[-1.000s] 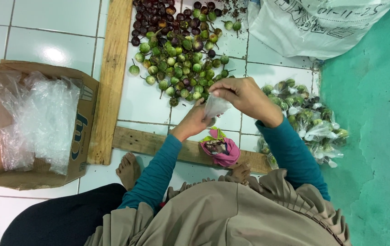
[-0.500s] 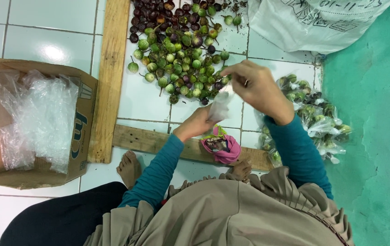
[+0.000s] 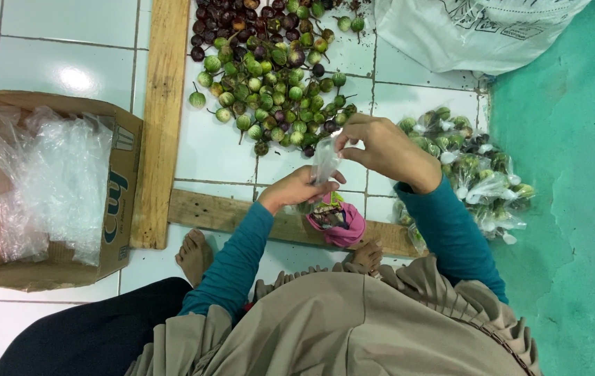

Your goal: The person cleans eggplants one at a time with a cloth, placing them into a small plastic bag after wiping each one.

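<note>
Both hands are gripping a small clear plastic bag point(image 3: 325, 161): left hand point(image 3: 297, 189) cupping beneath, right hand point(image 3: 379, 147) pinching its top, wooden planks point(image 3: 162, 118) bordering the white tiled floor point(image 3: 54, 66) holding loose eggplants point(image 3: 270, 76).

Loose fruit pile point(image 3: 270, 76) is sitting ahead of the hands point(image 3: 339, 167), bagged packs point(image 3: 471, 174) lying to their right, cardboard box point(image 3: 47, 188) way off left.

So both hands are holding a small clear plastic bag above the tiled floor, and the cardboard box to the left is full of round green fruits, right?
Not quite. The head view shows the cardboard box holding clear plastic bags; the round green fruits lie loose on the tiled floor. The left hand and right hand do hold a small clear plastic bag.
</note>
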